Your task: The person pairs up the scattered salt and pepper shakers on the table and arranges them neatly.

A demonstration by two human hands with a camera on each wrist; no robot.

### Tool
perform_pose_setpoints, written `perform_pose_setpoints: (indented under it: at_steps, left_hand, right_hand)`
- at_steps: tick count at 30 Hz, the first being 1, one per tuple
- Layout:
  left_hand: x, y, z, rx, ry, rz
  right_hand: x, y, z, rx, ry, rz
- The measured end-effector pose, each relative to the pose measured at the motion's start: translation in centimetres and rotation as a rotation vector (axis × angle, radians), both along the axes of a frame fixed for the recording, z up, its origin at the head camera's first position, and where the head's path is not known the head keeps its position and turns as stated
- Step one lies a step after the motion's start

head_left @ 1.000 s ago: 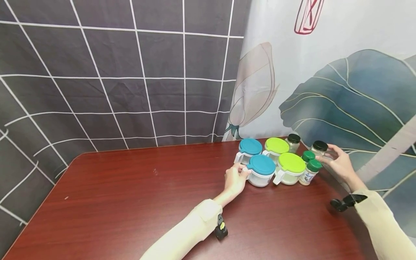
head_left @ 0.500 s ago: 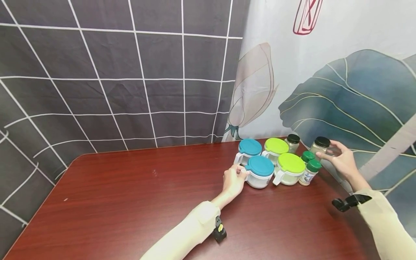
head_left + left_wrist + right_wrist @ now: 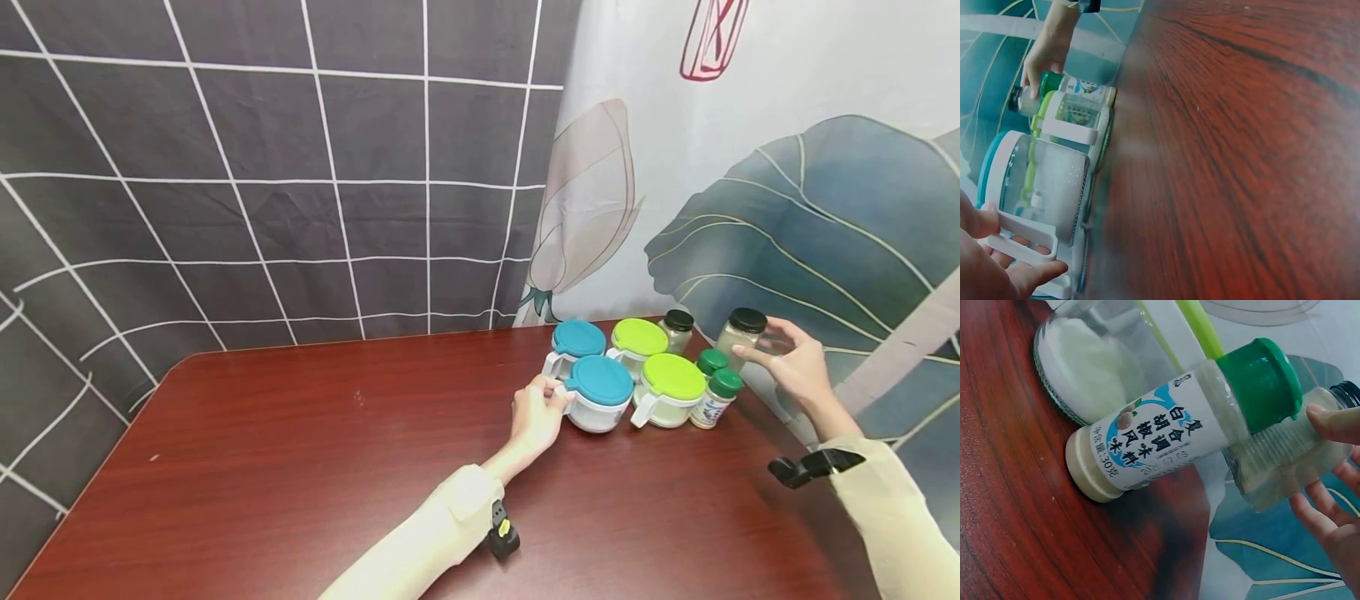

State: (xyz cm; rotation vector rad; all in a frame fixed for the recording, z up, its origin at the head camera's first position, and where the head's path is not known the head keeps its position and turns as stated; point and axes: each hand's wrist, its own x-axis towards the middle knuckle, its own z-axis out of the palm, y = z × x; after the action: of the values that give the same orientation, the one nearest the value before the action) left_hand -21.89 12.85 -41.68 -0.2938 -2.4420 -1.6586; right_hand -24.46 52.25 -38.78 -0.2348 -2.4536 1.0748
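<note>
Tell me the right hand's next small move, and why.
Perhaps raise the right hand slightly: it grips the clear, black-lidded jar close behind a cylindrical, white-labelled bottle whose green cap partly covers it in the right wrist view, so moving sideways could knock that bottle.

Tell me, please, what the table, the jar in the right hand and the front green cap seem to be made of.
Table: probably wood or laminate, softly shiny, judging by its red-brown grain.
Jar: clear glass or plastic, glossy; the see-through wall leaves either open.
Front green cap: likely plastic, glossy, going by its even colour and highlights.
</note>
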Motion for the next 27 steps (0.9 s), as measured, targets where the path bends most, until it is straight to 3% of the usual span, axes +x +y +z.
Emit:
perform_pose_setpoints:
  at_steps: [4,6,12,16,27]
  left_hand:
    - [0.3,-0.3,0.2,-0.004,-0.001,-0.006]
    - [0.5,-0.4,0.3,-0.008,-0.007,-0.007]
    - [0.7,-0.9,0.4,0.000,0.003,-0.009]
    - [0.8,-1.2,0.7,0.016,0.014,-0.014]
    - [1.2,-1.9,1.1,0.037,-0.014,-0.011]
  right_hand:
    - [-1.5,2.7,-1.9,0.023,0.046,-0.010]
    - [-1.5,3.1,-1.9,0.028,0.054,-0.009]
    - [0.7,-0.5,1.7,-0.023,0.057,0.005]
    - [2.1,-2.7,3.8,0.022,0.054,0.014]
    - [2.5,-3.5,4.4,-0.028,0.127,0.041]
